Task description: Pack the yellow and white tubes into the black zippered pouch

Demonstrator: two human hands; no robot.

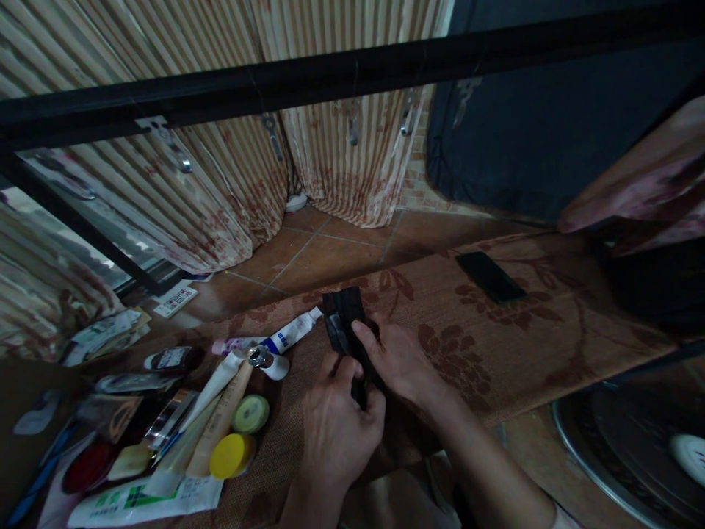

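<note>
Both my hands are on a black, soft, folded pouch-like thing [342,305]; its exact kind cannot be made out. My left hand [342,422] is closed around its near end, fingers curled in. From the right, my right hand [397,360] grips its side, with the thumb lying on top. Just beyond, to the left, lies a white and blue tube [291,332]. Closer to my left hand are a white bottle with a silver top [269,362], a small jar with a pale green lid [250,414] and a yellow-lidded jar [232,455].
Several tubes and cosmetics, including a white and green tube [151,502], crowd the left of the brown patterned cloth [385,294]. A dark phone [490,276] lies to the right. A black rail [341,70] with hanging metal pieces crosses before the curtains [220,169].
</note>
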